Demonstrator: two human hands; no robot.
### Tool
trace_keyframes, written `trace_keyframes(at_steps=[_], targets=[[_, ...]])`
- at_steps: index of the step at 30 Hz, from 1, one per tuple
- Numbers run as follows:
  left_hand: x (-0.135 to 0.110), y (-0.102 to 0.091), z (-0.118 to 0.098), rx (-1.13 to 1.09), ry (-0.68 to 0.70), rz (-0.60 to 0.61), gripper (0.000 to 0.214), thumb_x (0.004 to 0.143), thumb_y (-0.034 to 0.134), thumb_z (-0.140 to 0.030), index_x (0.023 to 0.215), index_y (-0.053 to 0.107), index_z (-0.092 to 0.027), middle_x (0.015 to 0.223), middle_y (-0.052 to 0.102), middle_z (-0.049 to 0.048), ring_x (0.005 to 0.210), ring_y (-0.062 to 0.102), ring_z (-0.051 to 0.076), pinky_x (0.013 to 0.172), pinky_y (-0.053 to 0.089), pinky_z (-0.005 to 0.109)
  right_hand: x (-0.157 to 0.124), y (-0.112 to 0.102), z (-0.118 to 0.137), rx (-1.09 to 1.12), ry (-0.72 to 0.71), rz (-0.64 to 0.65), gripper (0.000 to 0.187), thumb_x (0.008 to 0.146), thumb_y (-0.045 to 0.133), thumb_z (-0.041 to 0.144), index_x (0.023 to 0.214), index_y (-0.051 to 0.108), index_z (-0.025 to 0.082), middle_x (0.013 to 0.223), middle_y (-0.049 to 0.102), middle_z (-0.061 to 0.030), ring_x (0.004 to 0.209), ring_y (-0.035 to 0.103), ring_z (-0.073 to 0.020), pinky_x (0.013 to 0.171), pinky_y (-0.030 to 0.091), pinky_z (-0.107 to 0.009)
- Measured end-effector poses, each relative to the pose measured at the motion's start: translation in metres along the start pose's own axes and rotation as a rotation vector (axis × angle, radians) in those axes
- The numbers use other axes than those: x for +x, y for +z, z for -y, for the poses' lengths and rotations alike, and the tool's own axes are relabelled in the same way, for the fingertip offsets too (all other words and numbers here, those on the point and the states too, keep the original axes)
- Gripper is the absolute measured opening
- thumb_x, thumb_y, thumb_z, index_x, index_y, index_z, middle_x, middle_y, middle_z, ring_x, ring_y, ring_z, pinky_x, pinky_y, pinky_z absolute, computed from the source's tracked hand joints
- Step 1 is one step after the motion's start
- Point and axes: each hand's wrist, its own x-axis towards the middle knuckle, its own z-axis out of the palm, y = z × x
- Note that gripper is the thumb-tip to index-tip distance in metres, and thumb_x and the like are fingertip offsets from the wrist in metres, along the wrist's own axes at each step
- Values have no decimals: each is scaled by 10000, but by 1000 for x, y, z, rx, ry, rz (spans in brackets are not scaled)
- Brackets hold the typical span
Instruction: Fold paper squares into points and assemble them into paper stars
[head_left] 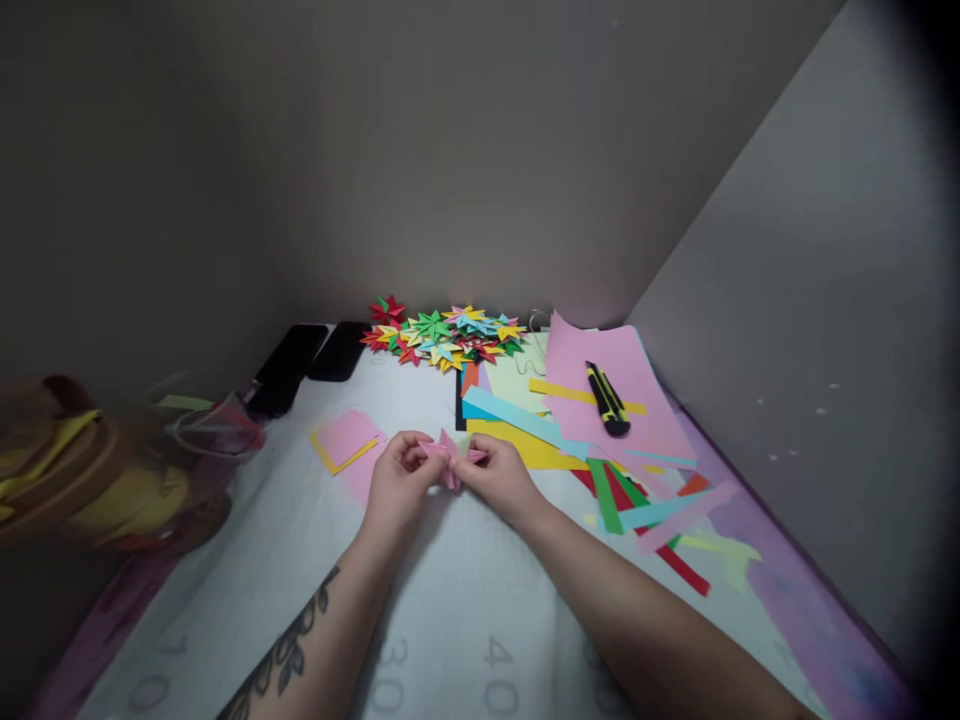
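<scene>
Both hands meet over the middle of the mat, holding a small pink folded paper star (pixel 449 461) with several points. My left hand (pixel 403 470) pinches its left side between thumb and fingers. On the right side my right hand (pixel 501 474) grips it the same way, its thumb close to the star's centre. A bit of pale green shows by the right fingers. The fingers hide parts of the folds. Just left of my left hand lie pink paper squares (pixel 349 428) with a yellow edge showing.
Finished colourful paper stars (pixel 433 325) are piled at the back. To the right are pink sheets (pixel 652 375) under a black and yellow utility knife (pixel 608 400), and scattered paper strips (pixel 607 495). Two black phone-like slabs (pixel 339 351) lie back left, near a blurred brown and yellow object (pixel 112 475).
</scene>
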Motion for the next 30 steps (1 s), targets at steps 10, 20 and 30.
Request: trace_keyframes(at_steps=[10, 20, 30], targets=[[0, -12, -5, 494, 369, 25, 159, 761, 625, -234, 910, 597, -185, 886, 649, 27, 782, 614, 137, 661, 500, 239, 0, 0, -2, -44, 39, -57, 165, 657, 586, 205, 527, 491, 171, 462, 473, 53, 455, 407, -77, 436, 305, -183], [1, -19, 2, 632, 548, 13, 44, 802, 579, -194, 769, 605, -181, 999, 675, 66, 904, 639, 167, 675, 525, 252, 2, -2, -4, 89, 40, 39, 103, 685, 573, 191, 590, 544, 165, 509, 565, 25, 482, 501, -93, 473, 365, -189], [3, -22, -4, 720, 612, 60, 105, 826, 552, -200, 828, 656, -186, 1063, 682, 92, 898, 653, 179, 648, 532, 259, 3, -4, -1, -6, 8, -51, 143, 649, 543, 147, 518, 498, 179, 442, 504, 51, 436, 434, -79, 429, 308, -183]])
